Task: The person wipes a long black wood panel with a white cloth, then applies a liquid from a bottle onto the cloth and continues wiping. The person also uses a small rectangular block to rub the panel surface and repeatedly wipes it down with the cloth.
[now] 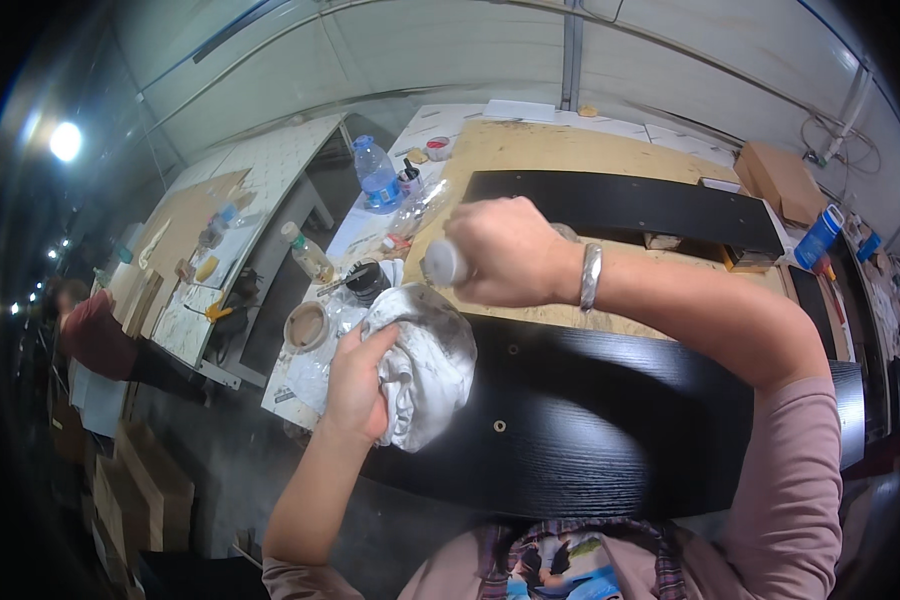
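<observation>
My left hand (355, 390) grips a bunched white cloth (425, 375) with grey smudges, above the near left end of a black wood-grain panel (590, 410). Higher up and to the right, my right hand (515, 255) is closed around a small whitish bottle (444, 262). The bottle lies tilted in the fist, one round end showing on the left. Its other end is hidden by my fingers. Cloth and bottle are apart, the bottle above the cloth's far edge. Just beyond my left hand stand a dark jar (367, 282) and a round tub (307, 327).
A second black panel (620, 205) lies farther back on the tan board (530, 150). A large clear bottle (375, 175) and a smaller bottle (307, 253) stand left. Cardboard boxes (780, 185) and a blue bottle (818, 238) are right. Another person (95, 335) is at the far left.
</observation>
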`<act>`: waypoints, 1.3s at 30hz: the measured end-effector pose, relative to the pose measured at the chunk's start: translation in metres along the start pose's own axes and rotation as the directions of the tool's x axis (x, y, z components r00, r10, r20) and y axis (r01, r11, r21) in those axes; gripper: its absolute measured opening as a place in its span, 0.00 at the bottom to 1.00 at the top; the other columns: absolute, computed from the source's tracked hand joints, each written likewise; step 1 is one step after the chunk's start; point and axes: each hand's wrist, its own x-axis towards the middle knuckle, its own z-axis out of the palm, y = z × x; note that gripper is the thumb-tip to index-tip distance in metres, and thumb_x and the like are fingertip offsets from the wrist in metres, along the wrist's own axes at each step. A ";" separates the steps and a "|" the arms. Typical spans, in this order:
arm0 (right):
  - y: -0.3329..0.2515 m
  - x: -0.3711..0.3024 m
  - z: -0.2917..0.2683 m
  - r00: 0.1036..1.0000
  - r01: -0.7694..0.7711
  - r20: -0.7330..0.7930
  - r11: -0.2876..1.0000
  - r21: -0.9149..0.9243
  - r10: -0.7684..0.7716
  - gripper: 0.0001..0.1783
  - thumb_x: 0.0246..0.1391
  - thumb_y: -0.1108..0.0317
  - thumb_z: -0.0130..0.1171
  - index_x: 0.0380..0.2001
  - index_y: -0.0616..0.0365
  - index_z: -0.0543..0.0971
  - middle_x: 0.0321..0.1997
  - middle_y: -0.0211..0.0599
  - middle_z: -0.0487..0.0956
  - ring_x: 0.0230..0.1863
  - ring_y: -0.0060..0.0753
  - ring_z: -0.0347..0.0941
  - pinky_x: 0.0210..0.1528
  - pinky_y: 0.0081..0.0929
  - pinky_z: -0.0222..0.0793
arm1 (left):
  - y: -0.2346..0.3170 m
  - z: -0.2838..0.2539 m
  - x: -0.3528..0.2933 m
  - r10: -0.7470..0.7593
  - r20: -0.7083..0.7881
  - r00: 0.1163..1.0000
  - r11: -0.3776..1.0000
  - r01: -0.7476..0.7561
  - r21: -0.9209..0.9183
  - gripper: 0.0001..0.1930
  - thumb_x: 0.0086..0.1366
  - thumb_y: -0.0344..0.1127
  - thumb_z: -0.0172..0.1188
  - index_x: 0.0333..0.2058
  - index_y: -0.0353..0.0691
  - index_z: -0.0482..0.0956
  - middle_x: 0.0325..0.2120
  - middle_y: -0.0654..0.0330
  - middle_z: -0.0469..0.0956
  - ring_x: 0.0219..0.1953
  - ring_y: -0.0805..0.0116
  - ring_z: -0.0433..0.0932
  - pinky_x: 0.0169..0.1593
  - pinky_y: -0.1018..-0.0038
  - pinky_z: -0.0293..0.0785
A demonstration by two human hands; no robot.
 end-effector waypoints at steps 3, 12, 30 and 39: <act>-0.006 -0.004 0.010 0.994 0.072 0.094 0.982 -0.176 -0.056 0.09 0.41 0.66 0.66 0.25 0.61 0.83 0.33 0.47 0.80 0.39 0.52 0.79 0.42 0.45 0.75 | 0.000 0.003 0.000 -0.008 -0.012 1.000 1.000 0.009 0.004 0.16 0.72 0.24 0.50 0.56 0.30 0.72 0.48 0.50 0.82 0.49 0.57 0.84 0.55 0.59 0.82; -0.026 0.000 0.011 0.939 0.342 0.250 0.684 -0.644 -0.235 0.08 0.42 0.61 0.65 0.19 0.52 0.83 0.28 0.35 0.78 0.36 0.37 0.75 0.34 0.32 0.62 | -0.007 0.011 -0.004 -0.058 0.041 0.997 0.998 0.058 -0.008 0.19 0.70 0.21 0.48 0.58 0.28 0.72 0.49 0.49 0.81 0.49 0.58 0.84 0.54 0.62 0.82; 0.076 -0.018 0.044 0.759 -0.649 0.094 0.738 0.185 0.644 0.22 0.42 0.58 0.75 0.37 0.62 0.86 0.39 0.49 0.87 0.42 0.41 0.86 0.48 0.35 0.81 | 0.065 -0.003 -0.045 0.338 0.041 0.940 0.911 -0.338 0.238 0.21 0.65 0.22 0.50 0.58 0.23 0.72 0.50 0.44 0.81 0.49 0.56 0.85 0.55 0.63 0.81; 0.146 -0.075 0.151 0.695 -0.711 0.280 0.578 0.400 0.662 0.25 0.43 0.54 0.76 0.39 0.64 0.87 0.40 0.49 0.88 0.42 0.42 0.85 0.48 0.33 0.79 | -0.038 0.053 -0.051 -0.315 0.725 0.612 -0.291 -0.790 0.540 0.33 0.62 0.28 0.53 0.68 0.44 0.67 0.71 0.54 0.64 0.73 0.54 0.62 0.72 0.47 0.58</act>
